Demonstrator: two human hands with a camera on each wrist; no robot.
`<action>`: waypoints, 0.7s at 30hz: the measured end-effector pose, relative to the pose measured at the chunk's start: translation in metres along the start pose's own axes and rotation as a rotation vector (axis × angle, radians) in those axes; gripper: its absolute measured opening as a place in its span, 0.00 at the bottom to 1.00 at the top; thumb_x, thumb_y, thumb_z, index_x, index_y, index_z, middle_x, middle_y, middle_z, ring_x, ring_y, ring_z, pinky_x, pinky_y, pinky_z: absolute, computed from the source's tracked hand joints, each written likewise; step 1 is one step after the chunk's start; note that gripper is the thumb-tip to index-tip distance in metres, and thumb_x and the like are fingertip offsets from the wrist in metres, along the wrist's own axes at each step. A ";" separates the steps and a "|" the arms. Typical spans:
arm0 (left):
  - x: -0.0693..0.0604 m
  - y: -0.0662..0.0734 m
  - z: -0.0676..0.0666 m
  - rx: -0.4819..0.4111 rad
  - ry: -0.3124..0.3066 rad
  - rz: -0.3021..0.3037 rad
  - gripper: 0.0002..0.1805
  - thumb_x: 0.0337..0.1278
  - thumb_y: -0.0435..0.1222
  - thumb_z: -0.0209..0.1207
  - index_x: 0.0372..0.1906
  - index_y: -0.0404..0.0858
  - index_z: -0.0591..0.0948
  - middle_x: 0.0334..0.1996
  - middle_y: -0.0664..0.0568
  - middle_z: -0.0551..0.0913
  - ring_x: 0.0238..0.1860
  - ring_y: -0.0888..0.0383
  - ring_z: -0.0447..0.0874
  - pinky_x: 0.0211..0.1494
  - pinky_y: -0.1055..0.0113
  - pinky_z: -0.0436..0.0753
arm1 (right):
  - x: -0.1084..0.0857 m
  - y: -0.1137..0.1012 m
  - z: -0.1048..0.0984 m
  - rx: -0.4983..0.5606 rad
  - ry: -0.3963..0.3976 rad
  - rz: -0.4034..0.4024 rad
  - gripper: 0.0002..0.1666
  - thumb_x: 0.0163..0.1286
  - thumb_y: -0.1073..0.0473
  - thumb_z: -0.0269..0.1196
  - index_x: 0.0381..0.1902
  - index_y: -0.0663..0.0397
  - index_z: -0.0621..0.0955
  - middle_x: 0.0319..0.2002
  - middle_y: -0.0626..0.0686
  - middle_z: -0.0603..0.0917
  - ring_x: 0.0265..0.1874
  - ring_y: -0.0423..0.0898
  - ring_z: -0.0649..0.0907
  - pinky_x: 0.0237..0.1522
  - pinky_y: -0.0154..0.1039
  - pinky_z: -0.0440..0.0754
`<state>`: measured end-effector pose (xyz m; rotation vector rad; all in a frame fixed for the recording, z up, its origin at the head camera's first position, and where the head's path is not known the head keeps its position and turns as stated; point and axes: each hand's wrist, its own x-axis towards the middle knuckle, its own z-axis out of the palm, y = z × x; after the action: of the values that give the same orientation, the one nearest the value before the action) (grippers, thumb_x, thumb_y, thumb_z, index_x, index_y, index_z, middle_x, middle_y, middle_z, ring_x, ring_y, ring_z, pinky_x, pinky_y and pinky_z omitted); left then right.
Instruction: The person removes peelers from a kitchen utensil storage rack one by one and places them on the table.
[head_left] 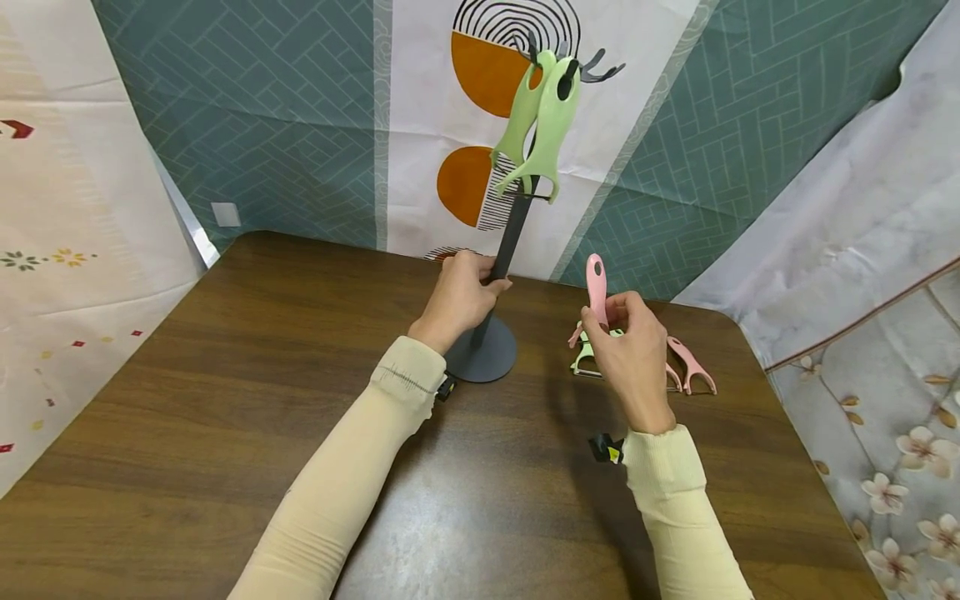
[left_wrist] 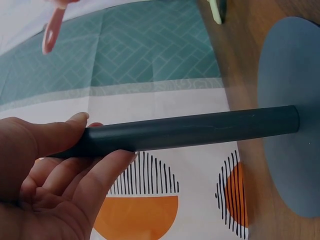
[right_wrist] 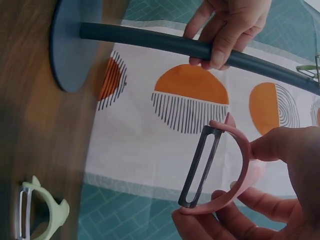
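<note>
The left hand (head_left: 463, 298) grips the dark pole (head_left: 512, 233) of a stand whose round base (head_left: 483, 350) rests on the table. Two green peelers (head_left: 555, 125) hang from hooks at the stand's top. Raised over the table's right part, the right hand (head_left: 630, 342) pinches a pink peeler (head_left: 597, 287) with its handle pointing up. In the right wrist view, thumb and fingers hold that pink peeler (right_wrist: 243, 172) by its curved head, the metal blade facing the pole. The left wrist view has the left hand's (left_wrist: 65, 170) thumb and fingers around the pole (left_wrist: 200, 130).
Beyond the right hand, pink peelers (head_left: 693, 367) lie on the brown table (head_left: 247, 417), and a green peeler (head_left: 585, 358) lies just left of it. Patterned cloth (head_left: 277, 125) hangs behind the table. Floral cloth (head_left: 892, 450) is at the right side.
</note>
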<state>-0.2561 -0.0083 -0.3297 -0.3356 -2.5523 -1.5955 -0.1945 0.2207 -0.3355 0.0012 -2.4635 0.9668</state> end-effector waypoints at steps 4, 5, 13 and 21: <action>0.000 0.000 0.001 0.003 0.002 0.001 0.16 0.66 0.34 0.66 0.55 0.32 0.86 0.47 0.44 0.91 0.48 0.53 0.90 0.53 0.57 0.86 | -0.003 0.005 -0.001 -0.027 -0.022 0.008 0.17 0.69 0.47 0.66 0.43 0.56 0.80 0.36 0.58 0.86 0.38 0.54 0.84 0.38 0.42 0.71; 0.000 0.000 0.001 0.003 0.003 0.002 0.15 0.65 0.34 0.66 0.55 0.32 0.86 0.47 0.43 0.91 0.48 0.53 0.90 0.52 0.57 0.86 | -0.004 0.006 -0.002 -0.035 -0.027 0.009 0.17 0.70 0.48 0.65 0.43 0.56 0.80 0.36 0.59 0.86 0.38 0.54 0.84 0.37 0.42 0.72; 0.000 0.000 0.001 -0.003 0.003 -0.002 0.16 0.65 0.34 0.66 0.55 0.32 0.86 0.45 0.44 0.91 0.47 0.53 0.90 0.52 0.56 0.86 | -0.009 0.014 -0.003 -0.094 -0.049 0.026 0.17 0.69 0.47 0.66 0.41 0.56 0.80 0.33 0.57 0.86 0.34 0.52 0.82 0.35 0.42 0.72; -0.001 0.001 0.001 -0.001 0.015 -0.002 0.15 0.64 0.33 0.68 0.53 0.33 0.87 0.43 0.44 0.91 0.45 0.53 0.90 0.50 0.57 0.86 | -0.015 0.020 -0.001 -0.154 -0.101 0.044 0.18 0.69 0.45 0.66 0.40 0.55 0.80 0.32 0.55 0.85 0.32 0.52 0.80 0.36 0.42 0.72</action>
<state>-0.2552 -0.0073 -0.3294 -0.3201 -2.5410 -1.5941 -0.1844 0.2338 -0.3545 -0.0570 -2.6351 0.8105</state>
